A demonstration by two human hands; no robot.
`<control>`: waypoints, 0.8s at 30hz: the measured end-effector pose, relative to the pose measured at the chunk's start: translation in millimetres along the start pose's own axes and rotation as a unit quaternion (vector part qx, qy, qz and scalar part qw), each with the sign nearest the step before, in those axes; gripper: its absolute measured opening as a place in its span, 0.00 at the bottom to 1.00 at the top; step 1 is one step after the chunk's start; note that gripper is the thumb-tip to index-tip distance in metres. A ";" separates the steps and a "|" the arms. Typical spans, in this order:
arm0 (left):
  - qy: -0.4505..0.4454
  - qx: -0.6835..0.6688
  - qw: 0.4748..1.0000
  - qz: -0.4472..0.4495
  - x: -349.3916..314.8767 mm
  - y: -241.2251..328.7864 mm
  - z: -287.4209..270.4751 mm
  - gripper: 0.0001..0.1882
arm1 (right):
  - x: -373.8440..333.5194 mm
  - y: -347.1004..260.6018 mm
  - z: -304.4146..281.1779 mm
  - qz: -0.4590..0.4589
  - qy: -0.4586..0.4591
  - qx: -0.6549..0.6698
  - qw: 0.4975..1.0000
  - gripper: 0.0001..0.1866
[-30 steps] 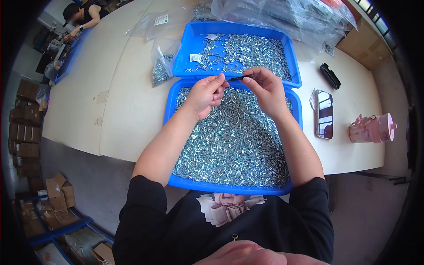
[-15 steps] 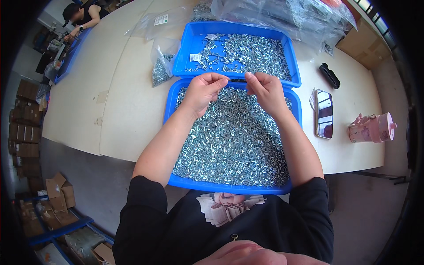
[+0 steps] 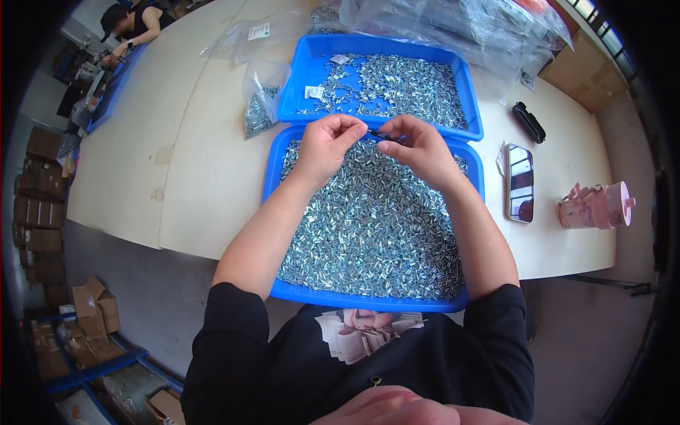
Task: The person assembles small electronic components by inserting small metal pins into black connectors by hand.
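My left hand (image 3: 322, 150) has its thumb and forefinger closed together on the left end of a slim black rod (image 3: 382, 135). Whether a small piece is also pinched there, I cannot tell. My right hand (image 3: 425, 152) is closed on the other end with thumb and fingers, and it covers more of the rod than the left. So the two hands are apart, and the rod bridges the gap between them. Its long axis goes mainly from left to right, a little slanted: the left end is farther from my body, the right end slightly nearer. Neither hand is the nearer one, because both touch it.

Under the hands is the near blue tray (image 3: 361, 303), filled with short shiny metal pieces (image 3: 368, 234); the rod is held above its far part. Directly beyond stands the far blue tray (image 3: 309, 62), with similar pieces mostly toward its right side and a small white packet (image 3: 314, 92) at the left.

To the left of the trays, a clear bag (image 3: 261, 113) holds more pieces. On the right lie a phone (image 3: 520, 185) and a black case (image 3: 529, 122), and farther right a pink cup (image 3: 595, 207). At the far left, a co-worker (image 3: 142, 27) bends over the table (image 3: 205, 170).
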State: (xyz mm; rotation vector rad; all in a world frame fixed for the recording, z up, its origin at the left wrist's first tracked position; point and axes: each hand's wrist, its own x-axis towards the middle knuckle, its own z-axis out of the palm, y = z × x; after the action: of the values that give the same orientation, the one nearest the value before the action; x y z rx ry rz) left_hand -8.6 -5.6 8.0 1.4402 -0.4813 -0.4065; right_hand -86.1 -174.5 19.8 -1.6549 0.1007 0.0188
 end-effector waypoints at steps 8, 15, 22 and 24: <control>-0.017 0.069 0.997 0.018 -0.2 -6.2 -3.5 0.06 | -4.9 -8.8 7.1 0.060 -0.046 0.022 0.997 0.10; -0.016 0.078 0.996 0.047 -1.4 -7.2 0.2 0.06 | 0.4 -0.5 3.0 0.056 -0.076 -0.025 0.995 0.12; -0.014 0.076 0.996 0.050 -1.6 -6.0 1.8 0.06 | 0.0 -2.2 0.8 0.023 -0.039 -0.069 0.997 0.11; -0.012 0.078 0.996 0.049 -1.6 -6.4 0.9 0.06 | -1.1 -5.1 3.7 0.088 -0.061 -0.023 0.994 0.11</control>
State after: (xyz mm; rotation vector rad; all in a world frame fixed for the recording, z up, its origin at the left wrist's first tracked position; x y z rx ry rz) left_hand -10.3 -6.0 1.6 1.5563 -0.6123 -0.3136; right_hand -86.6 -170.3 24.6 -1.6833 0.1538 0.2572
